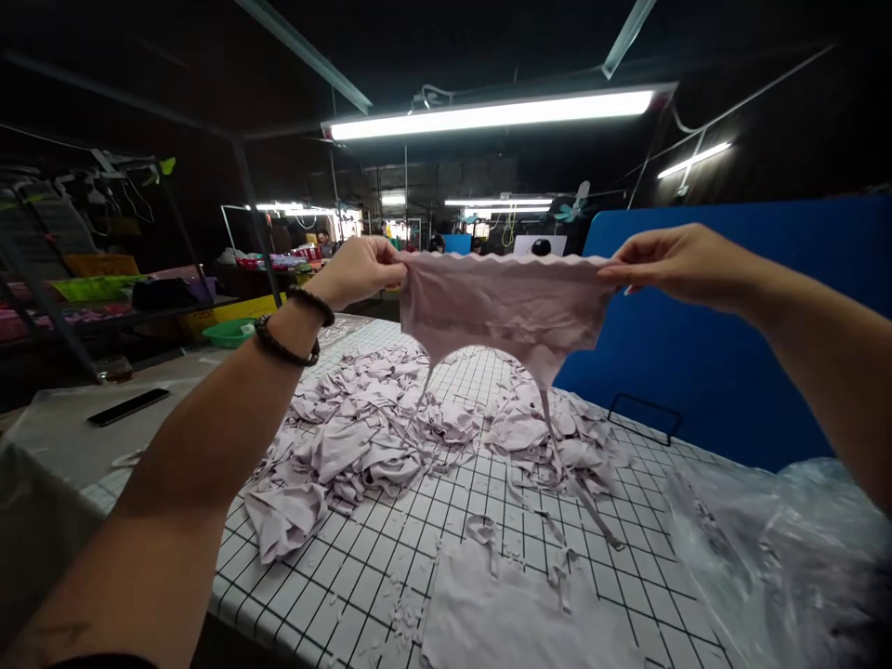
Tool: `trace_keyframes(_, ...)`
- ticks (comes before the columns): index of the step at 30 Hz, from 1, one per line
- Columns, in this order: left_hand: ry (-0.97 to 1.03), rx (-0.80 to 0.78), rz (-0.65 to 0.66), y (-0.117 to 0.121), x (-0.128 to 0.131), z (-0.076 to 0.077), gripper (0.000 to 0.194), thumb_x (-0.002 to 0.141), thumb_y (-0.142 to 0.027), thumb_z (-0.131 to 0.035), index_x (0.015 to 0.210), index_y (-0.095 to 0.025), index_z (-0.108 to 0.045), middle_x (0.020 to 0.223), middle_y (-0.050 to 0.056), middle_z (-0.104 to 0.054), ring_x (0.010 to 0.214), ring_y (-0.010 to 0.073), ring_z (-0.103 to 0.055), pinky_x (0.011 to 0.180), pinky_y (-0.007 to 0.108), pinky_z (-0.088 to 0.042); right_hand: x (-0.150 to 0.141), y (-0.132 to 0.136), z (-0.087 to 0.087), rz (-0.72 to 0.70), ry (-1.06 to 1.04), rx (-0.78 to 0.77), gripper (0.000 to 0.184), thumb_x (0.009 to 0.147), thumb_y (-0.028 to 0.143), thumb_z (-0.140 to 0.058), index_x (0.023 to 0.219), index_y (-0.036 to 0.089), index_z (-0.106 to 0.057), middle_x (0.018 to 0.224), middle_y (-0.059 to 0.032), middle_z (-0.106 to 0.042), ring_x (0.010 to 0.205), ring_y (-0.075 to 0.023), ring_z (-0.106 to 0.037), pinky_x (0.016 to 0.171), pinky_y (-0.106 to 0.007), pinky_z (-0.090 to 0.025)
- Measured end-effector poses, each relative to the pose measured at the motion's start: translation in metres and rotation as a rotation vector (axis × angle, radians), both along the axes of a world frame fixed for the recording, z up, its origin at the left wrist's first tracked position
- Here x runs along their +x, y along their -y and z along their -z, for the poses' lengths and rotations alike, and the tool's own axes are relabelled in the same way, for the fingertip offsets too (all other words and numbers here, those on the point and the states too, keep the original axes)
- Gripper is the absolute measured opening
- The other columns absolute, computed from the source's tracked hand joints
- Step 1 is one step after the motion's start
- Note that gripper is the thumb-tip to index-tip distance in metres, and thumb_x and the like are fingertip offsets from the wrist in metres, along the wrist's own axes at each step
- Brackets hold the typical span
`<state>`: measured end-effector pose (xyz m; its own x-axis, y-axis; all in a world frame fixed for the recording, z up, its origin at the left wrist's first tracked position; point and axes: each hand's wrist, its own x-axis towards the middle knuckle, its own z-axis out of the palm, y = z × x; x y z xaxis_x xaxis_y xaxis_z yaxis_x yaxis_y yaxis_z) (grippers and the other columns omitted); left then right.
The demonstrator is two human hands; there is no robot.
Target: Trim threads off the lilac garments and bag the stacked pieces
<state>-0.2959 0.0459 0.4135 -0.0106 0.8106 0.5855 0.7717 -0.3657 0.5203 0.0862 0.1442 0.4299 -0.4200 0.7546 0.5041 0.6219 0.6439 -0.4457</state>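
A pale mauve camisole top [505, 297] is stretched out in the air between my two hands, upside down, its wavy hem uppermost and its thin straps dangling. My left hand [359, 269] pinches one end of the hem between thumb and fingers. At the other end, my right hand [669, 255] pinches the hem the same way. Below, near the table's front, another strapped top [516, 604] lies flat on the white table [355, 548] with its black grid lines. Two heaps of similar garments lie behind it, a left heap [362, 455] and a right heap [550, 427].
Clear plastic bags [780, 539] lie at the right edge. A blue panel [731, 325] with a black wire stand [645, 418] before it borders the right side. A phone [129, 407], a glass [113, 369] and a green basin [229, 333] are at left. Small scraps [404, 609] litter the front.
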Motion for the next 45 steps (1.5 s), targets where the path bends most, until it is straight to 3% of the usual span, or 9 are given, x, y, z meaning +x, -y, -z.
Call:
trace_keyframes(6, 0.327, -0.151, 0.236, 0.046, 0.024, 0.048, 0.028, 0.068, -0.032, -0.072, 0.083, -0.011, -0.06, 0.081, 0.004, -0.064, 0.072, 0.0129, -0.06, 0.071, 0.032, -0.053, 0.047, 0.053, 0.043, -0.139, -0.117, -0.152, 0.034, 0.07, 0.051, -0.07, 0.08, 0.019, -0.067, 0.077, -0.0073, -0.067, 0.071, -0.0175, -0.061, 0.062, -0.03, -0.052)
trace_keyframes(10, 0.362, -0.26, 0.302, 0.079, 0.038, 0.071, 0.026, 0.069, -0.032, -0.072, 0.083, -0.012, -0.062, 0.079, 0.003, -0.065, 0.07, 0.0127, -0.06, 0.068, 0.03, -0.054, 0.068, 0.103, 0.068, -0.147, -0.149, -0.184, 0.032, 0.068, 0.054, -0.071, 0.082, 0.025, -0.069, 0.08, -0.0077, -0.068, 0.074, -0.0202, -0.063, 0.064, -0.033, -0.055)
trace_keyframes(17, 0.431, -0.174, 0.296, 0.083, 0.07, 0.062, 0.031, 0.071, -0.019, -0.072, 0.101, -0.014, -0.065, 0.088, 0.004, -0.067, 0.084, 0.0176, -0.065, 0.077, 0.035, -0.056, 0.085, 0.143, 0.067, 0.01, -0.237, 0.173, 0.047, 0.073, 0.055, -0.059, 0.095, 0.014, -0.067, 0.086, -0.0042, -0.066, 0.082, -0.0138, -0.063, 0.072, -0.035, -0.05)
trace_keyframes(20, 0.478, -0.204, 0.308, 0.08, 0.08, 0.063, 0.036, 0.072, -0.016, -0.072, 0.107, -0.016, -0.064, 0.093, 0.005, -0.068, 0.088, 0.0185, -0.066, 0.079, 0.035, -0.056, 0.09, 0.15, 0.066, 0.083, -0.226, 0.154, 0.058, 0.073, 0.057, -0.05, 0.106, 0.01, -0.062, 0.086, -0.005, -0.067, 0.077, -0.0114, -0.062, 0.064, -0.032, -0.046)
trace_keyframes(26, 0.629, -0.424, 0.448, 0.08, 0.093, 0.077, 0.035, 0.069, -0.015, -0.076, 0.103, -0.014, -0.067, 0.092, 0.008, -0.069, 0.081, 0.0158, -0.067, 0.078, 0.033, -0.056, 0.102, 0.131, 0.074, 0.224, -0.227, -0.061, 0.056, 0.066, 0.039, -0.074, 0.109, 0.006, -0.061, 0.081, -0.0114, -0.068, 0.053, -0.0038, -0.056, 0.047, -0.019, -0.04)
trace_keyframes(32, 0.913, -0.535, 0.606, 0.072, 0.137, 0.074, 0.031, 0.072, -0.006, -0.071, 0.101, -0.01, -0.063, 0.087, 0.008, -0.067, 0.071, 0.0123, -0.066, 0.069, 0.025, -0.058, 0.052, 0.087, 0.086, 0.144, -0.374, -0.233, 0.022, 0.073, 0.021, -0.072, 0.09, 0.009, -0.064, 0.086, -0.0135, -0.067, 0.072, -0.0178, -0.065, 0.064, -0.03, -0.055)
trace_keyframes(35, 1.038, -0.41, 0.551, 0.06, 0.167, 0.074, 0.035, 0.073, -0.001, -0.067, 0.104, -0.01, -0.057, 0.077, 0.004, -0.065, 0.063, 0.0107, -0.065, 0.065, 0.024, -0.058, 0.006, 0.095, 0.088, -0.048, -0.313, -0.265, 0.052, 0.066, 0.027, -0.076, 0.112, 0.015, -0.056, 0.118, -0.0139, -0.058, 0.09, -0.0211, -0.063, 0.072, -0.033, -0.055)
trace_keyframes(38, 1.082, -0.24, 0.449, 0.045, 0.19, 0.078, 0.033, 0.076, 0.001, -0.062, 0.104, -0.01, -0.052, 0.066, 0.0, -0.061, 0.056, 0.0106, -0.064, 0.06, 0.024, -0.056, -0.032, 0.116, 0.093, -0.172, -0.204, -0.234, 0.068, 0.064, 0.034, -0.075, 0.123, 0.018, -0.046, 0.125, -0.0133, -0.05, 0.097, -0.0218, -0.059, 0.075, -0.033, -0.054)
trace_keyframes(45, 0.906, -0.086, 0.402, 0.023, 0.183, 0.091, 0.034, 0.076, -0.023, -0.07, 0.104, -0.012, -0.054, 0.077, 0.005, -0.063, 0.067, 0.0151, -0.063, 0.064, 0.03, -0.052, -0.071, 0.118, 0.093, 0.134, 0.04, 0.13, 0.02, 0.071, 0.013, -0.056, 0.091, 0.014, -0.061, 0.084, -0.0092, -0.065, 0.078, -0.0193, -0.059, 0.065, -0.026, -0.045)
